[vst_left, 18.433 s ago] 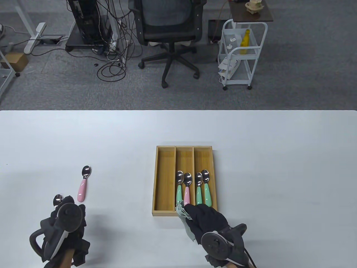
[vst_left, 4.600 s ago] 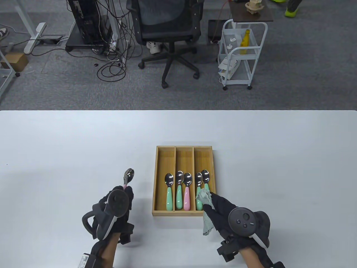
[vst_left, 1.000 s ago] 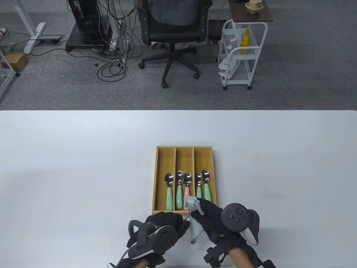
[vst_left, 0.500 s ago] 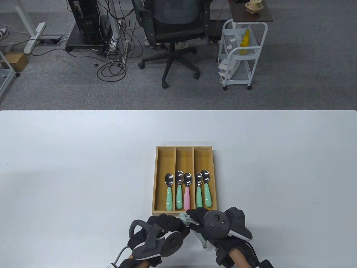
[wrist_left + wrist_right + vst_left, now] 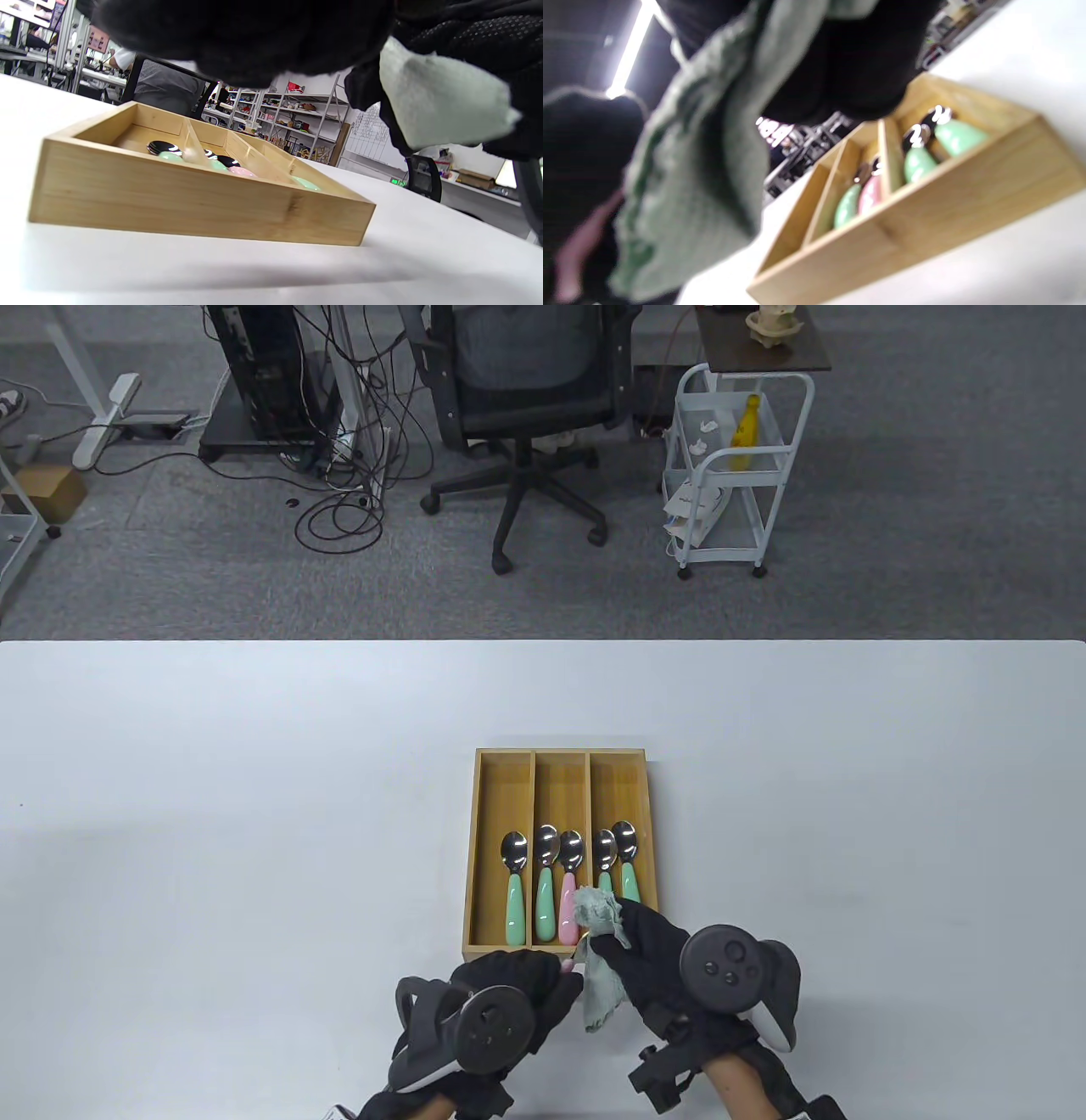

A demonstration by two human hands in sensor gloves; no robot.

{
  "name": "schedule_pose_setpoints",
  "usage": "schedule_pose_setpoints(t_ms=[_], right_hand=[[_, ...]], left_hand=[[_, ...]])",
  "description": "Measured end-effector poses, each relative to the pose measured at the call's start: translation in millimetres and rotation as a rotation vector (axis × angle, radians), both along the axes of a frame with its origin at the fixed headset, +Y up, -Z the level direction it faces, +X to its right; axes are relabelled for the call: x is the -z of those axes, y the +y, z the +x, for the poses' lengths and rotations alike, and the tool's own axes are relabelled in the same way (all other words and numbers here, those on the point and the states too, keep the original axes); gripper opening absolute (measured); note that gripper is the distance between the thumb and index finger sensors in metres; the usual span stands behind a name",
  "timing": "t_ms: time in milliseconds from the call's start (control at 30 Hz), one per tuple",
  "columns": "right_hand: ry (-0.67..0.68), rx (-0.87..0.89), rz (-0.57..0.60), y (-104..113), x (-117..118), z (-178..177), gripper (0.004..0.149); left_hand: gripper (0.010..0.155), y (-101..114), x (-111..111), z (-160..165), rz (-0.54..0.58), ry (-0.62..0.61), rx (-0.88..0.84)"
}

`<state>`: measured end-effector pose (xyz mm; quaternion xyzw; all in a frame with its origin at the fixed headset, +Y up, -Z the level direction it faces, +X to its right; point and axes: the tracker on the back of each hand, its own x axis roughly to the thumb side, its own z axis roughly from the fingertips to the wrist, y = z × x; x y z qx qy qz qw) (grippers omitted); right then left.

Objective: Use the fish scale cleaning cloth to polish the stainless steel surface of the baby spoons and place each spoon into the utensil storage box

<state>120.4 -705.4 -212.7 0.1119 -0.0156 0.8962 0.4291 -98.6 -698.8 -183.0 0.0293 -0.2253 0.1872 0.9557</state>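
Left hand (image 5: 509, 993): lower centre of the table view, just short of the near wall of the box, gloved, tracker on its back. Fingers curled round a pink spoon handle (image 5: 567, 968), of which only a small bit showed at the fingertips, touching the cloth; a blurred pink shape at the lower left of the right wrist view (image 5: 575, 254) agreed with this. The spoon's bowl was hidden.

Right hand (image 5: 653, 959): lower centre-right, just beside the left hand, gloved, tracker on its back. Fingers closed on the cloth.

Cloth (image 5: 598, 950): pale green, bunched above the right hand's fingers over the near end of the box, one end hanging down between the two hands. In the left wrist view it showed as a pale fold (image 5: 441, 110) pinched in black glove at the upper right.

Box (image 5: 472, 848): wooden, three long compartments, at the centre of the desk (image 5: 212, 780), its near wall just beyond the hands.
- Left compartment: one green-handled spoon (image 5: 513, 891).
- Middle compartment: one green-handled spoon (image 5: 544, 891) and one pink-handled spoon (image 5: 568, 891), side by side.
- Right compartment: two green-handled spoons (image 5: 626, 865), side by side, their handle ends covered by the cloth and right hand.
All five lay with bowls toward the far end.

Beyond the desk, upper part of the frame: grey carpet; black office chair (image 5: 526, 398), upper centre; white wheeled cart (image 5: 730, 475) with a yellow bottle (image 5: 745, 428), upper right; computer tower and loose cables (image 5: 339, 483), upper left.
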Motion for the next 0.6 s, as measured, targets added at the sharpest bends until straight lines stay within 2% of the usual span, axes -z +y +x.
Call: schedule_pose_setpoints(t_ms=[100, 200, 600], right_hand=[[-0.04, 0.131, -0.072, -5.7, -2.0, -0.8, 0.045], [-0.046, 0.186, -0.123, -10.8, -3.4, -3.4, 0.045], [0.132, -0.088, -0.06, -10.3, 2.2, -10.5, 0.046]], left_hand=[[0.043, -1.2, 1.1, -0.9, -0.035, 0.005, -0.043], [0.042, -2.8, 2.3, -2.7, -0.042, 0.008, -0.045], [0.041, -2.0, 0.5, -0.1, 0.085, -0.02, 0.174]])
